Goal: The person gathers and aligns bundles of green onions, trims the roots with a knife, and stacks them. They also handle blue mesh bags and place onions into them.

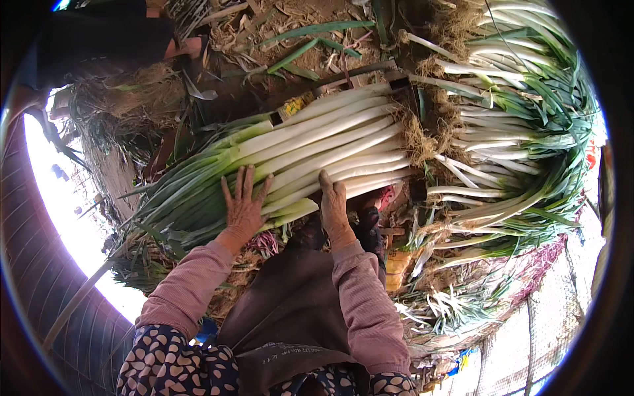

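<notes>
A thick layer of long green onions (pixel 327 131) lies slantwise before me, white stalks and roots to the right, green leaves to the left. My left hand (pixel 243 207) rests on it with fingers spread, where the white turns to green. My right hand (pixel 334 205) lies against the near edge of the white stalks, its fingers close together and partly over them; whether it grips any is unclear. Beneath the stalks, parts of a low support (pixel 391 67) show at the far side, with a yellow printed piece (pixel 296 105) beside them.
A big heap of green onions (pixel 500 133) lines the right side, roots towards me. Dry husks and loose leaves (pixel 297 49) litter the ground at the top. At the upper left is another person in dark clothing (pixel 104 44), near a rooty bundle (pixel 133 96). A pole (pixel 77 302) slants at lower left.
</notes>
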Demonstrator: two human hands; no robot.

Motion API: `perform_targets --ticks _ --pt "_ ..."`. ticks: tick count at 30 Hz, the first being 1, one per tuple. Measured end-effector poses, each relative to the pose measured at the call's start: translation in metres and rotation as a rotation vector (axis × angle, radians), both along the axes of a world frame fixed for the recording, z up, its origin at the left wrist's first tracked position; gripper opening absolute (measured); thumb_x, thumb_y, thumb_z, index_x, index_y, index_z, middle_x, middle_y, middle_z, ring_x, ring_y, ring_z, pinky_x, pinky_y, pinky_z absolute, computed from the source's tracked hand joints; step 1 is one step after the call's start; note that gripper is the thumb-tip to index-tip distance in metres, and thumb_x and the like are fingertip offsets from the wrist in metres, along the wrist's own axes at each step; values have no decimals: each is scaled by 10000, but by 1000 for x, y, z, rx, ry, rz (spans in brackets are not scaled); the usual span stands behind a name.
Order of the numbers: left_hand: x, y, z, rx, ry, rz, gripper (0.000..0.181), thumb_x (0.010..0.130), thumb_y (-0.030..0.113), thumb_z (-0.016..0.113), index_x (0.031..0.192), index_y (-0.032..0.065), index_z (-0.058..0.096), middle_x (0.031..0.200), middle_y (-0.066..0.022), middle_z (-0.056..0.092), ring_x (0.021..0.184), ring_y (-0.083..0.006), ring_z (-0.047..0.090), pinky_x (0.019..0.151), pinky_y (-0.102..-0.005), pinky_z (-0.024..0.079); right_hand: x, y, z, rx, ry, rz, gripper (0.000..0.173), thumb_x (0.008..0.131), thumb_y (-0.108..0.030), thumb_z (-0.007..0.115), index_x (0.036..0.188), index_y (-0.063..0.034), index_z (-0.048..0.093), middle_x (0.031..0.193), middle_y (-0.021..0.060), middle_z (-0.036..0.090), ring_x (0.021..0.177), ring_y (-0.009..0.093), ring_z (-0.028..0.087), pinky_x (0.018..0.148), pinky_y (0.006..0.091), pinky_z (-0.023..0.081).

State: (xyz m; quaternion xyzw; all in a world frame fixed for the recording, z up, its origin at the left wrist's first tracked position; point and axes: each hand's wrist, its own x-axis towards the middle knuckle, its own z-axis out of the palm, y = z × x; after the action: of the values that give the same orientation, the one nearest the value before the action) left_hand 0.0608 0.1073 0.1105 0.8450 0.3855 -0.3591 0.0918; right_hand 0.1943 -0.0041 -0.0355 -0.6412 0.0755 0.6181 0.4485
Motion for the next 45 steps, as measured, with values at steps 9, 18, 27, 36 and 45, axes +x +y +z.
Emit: perform_targets --ticks 9,18,27,36,45 --pt "-4 3 -12 44 -38 -56 993 651 405 792 1465 249 247 1524 -205 65 1412 -406 22 1050 -691 34 68 7 35 -9 -29 505 562 902 -496 535 896 60 610 898 282 635 871 439 592 774 449 460" --pt "-13 -2 -23 -27 -105 91 955 680 401 740 1478 275 233 1535 -206 71 1421 -401 60 1025 -726 20 108 47 -13 337 -1348 506 516 807 -188 638 1295 -73 516 1230 141 583 1022 310 554 947 461 370" --pt "-16 -5 -35 142 -7 -141 867 773 350 658 1488 325 168 1547 -125 94 1431 -337 67 1016 -741 60 99 82 -14 247 -1554 485 248 924 -205 520 1158 -127 543 1311 67 531 1227 258 470 1109 539 143" --pt "-18 4 -24 -45 -245 84 960 694 558 655 1488 300 181 1564 -99 70 1438 -315 63 1046 -708 37 102 59 -46 81 -1462 655 381 954 -297 429 1261 -86 510 1354 114 477 1278 329 384 1086 511 180" --pt "-30 -3 -34 48 -331 25 977 645 488 703 1475 291 228 1562 -76 114 1436 -287 116 1058 -691 66 103 67 -35 -196 -1527 902 491 996 -421 292 1430 -209 379 1466 1 374 1334 205 345 1101 448 163"
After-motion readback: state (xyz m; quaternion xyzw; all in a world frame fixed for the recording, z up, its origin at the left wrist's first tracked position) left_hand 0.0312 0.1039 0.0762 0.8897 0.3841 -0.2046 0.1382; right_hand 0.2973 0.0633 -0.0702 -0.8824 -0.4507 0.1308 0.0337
